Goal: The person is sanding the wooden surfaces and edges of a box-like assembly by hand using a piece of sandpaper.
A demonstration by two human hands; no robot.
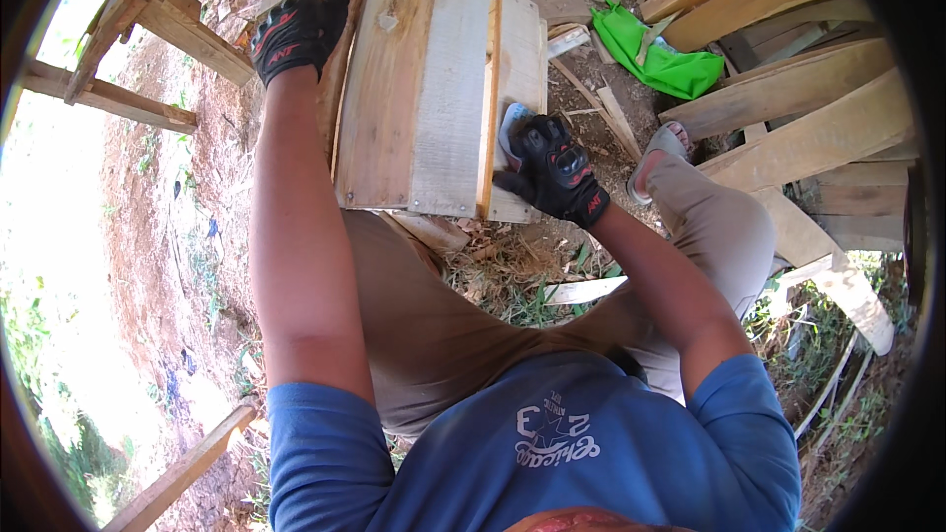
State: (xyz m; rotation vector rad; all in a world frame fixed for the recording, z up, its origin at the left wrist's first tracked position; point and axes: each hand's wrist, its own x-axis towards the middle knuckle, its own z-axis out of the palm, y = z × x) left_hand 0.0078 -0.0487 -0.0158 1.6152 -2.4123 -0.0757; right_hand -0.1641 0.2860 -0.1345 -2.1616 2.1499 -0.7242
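A slatted wooden panel (426, 89) of pale boards lies in front of me, with a narrow gap between its slats on the right. My left hand (299, 34), in a black and red glove, is closed at the far left on a brown plank (345, 54) beside the panel; its fingertips are hidden. My right hand (554, 169), gloved alike, bends over the panel's right slat. Under its fingers is a thin, pale blue-white piece (511, 126), pressed against the wood. What that piece is made of does not show clearly.
A bright green bag (652, 47) lies on the ground beyond my right hand. Long curved planks (788, 89) are stacked at the right. Wooden framing (163, 34) stands at the far left, and a loose beam (182, 471) lies at the lower left. Wood scraps litter the ground.
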